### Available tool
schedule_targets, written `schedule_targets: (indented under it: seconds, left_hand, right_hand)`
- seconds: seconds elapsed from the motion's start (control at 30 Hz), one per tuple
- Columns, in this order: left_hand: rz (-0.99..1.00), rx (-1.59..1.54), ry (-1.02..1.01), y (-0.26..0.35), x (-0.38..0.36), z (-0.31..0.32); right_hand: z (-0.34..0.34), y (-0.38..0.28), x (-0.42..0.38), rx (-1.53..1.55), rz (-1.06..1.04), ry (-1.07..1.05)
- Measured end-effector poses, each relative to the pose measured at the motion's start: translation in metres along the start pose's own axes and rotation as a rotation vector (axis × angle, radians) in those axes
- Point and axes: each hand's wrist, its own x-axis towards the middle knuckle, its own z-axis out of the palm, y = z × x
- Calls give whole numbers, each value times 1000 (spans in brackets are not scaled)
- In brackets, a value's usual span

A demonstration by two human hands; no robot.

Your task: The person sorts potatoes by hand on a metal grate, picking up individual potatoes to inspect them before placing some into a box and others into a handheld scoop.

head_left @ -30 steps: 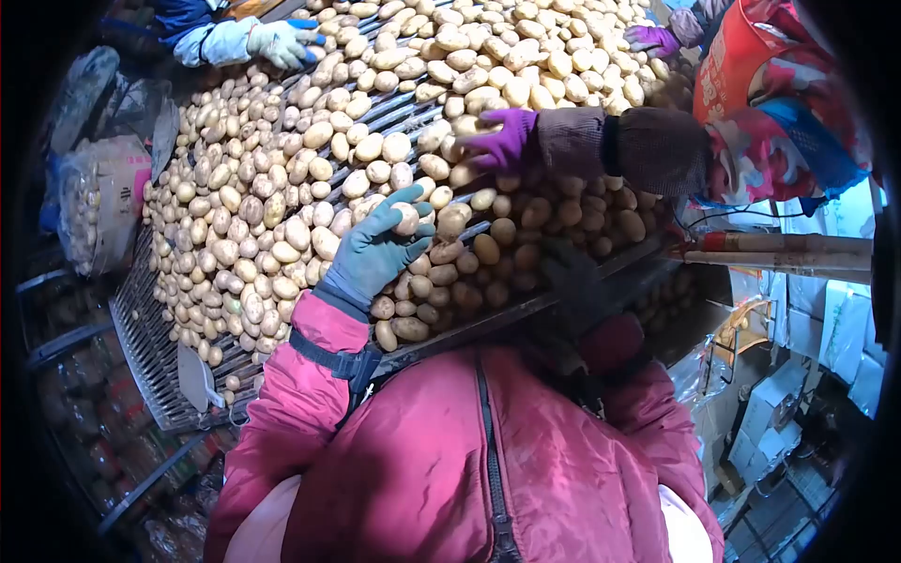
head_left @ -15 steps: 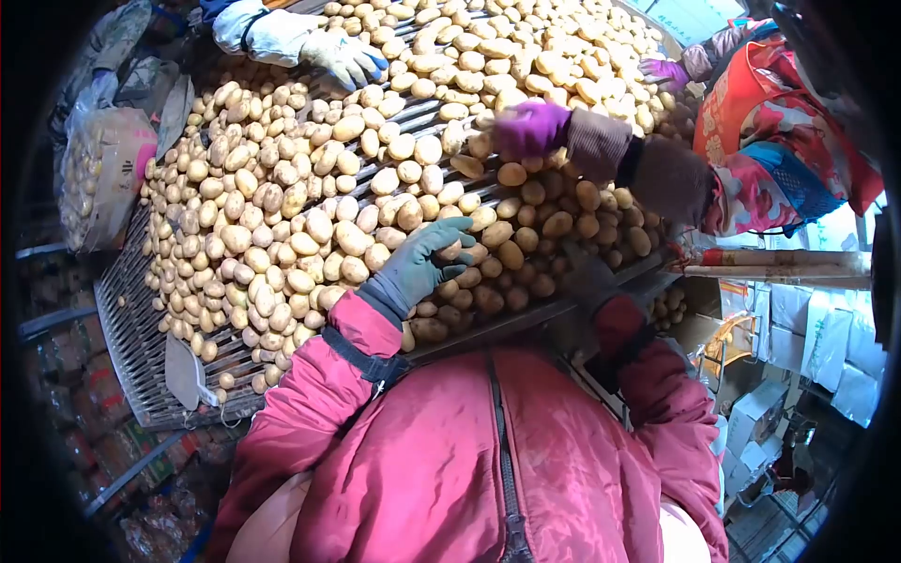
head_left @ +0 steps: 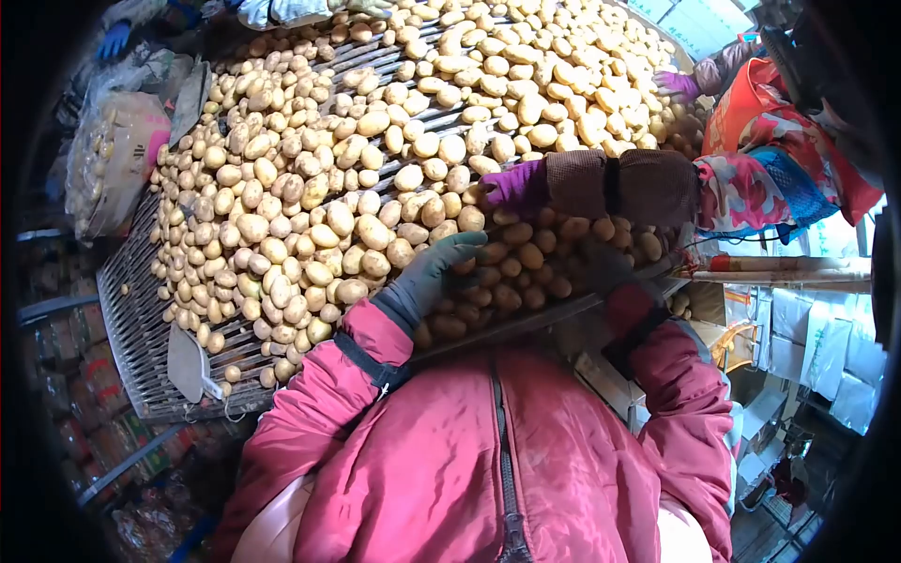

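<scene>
Potatoes (head_left: 319, 235) lie in a thick layer over a slatted metal sorting table (head_left: 122, 300). My left hand (head_left: 434, 272), in a grey-green glove, rests at the near edge of the heap. Its fingers are apart and reach over the shaded potatoes; I see none firmly gripped. In deep shadow at the near right edge is my right hand (head_left: 605, 270), also gloved and beside potatoes, its fingers not readable. A co-worker's purple-gloved hand (head_left: 518, 188) touches potatoes just beyond my left hand.
The co-worker's brown sleeve (head_left: 648, 188) crosses from the right. Their other purple glove (head_left: 678, 86) is farther back. Another person's white sleeve (head_left: 282, 11) enters at the top. A plastic bag of potatoes (head_left: 117, 159) stands left; white cartons (head_left: 826, 338) are stacked right.
The co-worker's purple-gloved hand has come nearer, toward my left hand. The white-sleeved arm has drawn back toward the top edge. My left hand has shifted slightly, and its fingers have changed shape.
</scene>
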Motion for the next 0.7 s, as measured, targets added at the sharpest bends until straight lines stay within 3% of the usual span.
schedule_targets:
  seconds: [0.17, 0.33, 0.4, 0.43, 0.5, 0.6, 0.7]
  left_hand:
    - [23, 30, -33, 0, -15, 6]
    - [64, 28, -46, -24, 3, -11]
    - [58, -138, -180, -33, 14, -16]
    - [63, -137, -181, -36, 20, -20]
    - [79, -102, -222, -43, 31, -27]
    - [110, -133, -266, -47, 36, -25]
    - [74, -128, -230, -45, 42, -17]
  right_hand:
    - [4, 24, 15, -52, 84, -17]
    - [9, 66, 31, -454, 378, 96]
    - [-10, 57, 23, 138, -6, -157]
    - [8, 78, 26, 136, -10, -154]
    - [63, 137, 41, 1191, 71, -102]
    - [17, 43, 5, 370, 69, -85]
    - [2, 9, -6, 216, 81, -88]
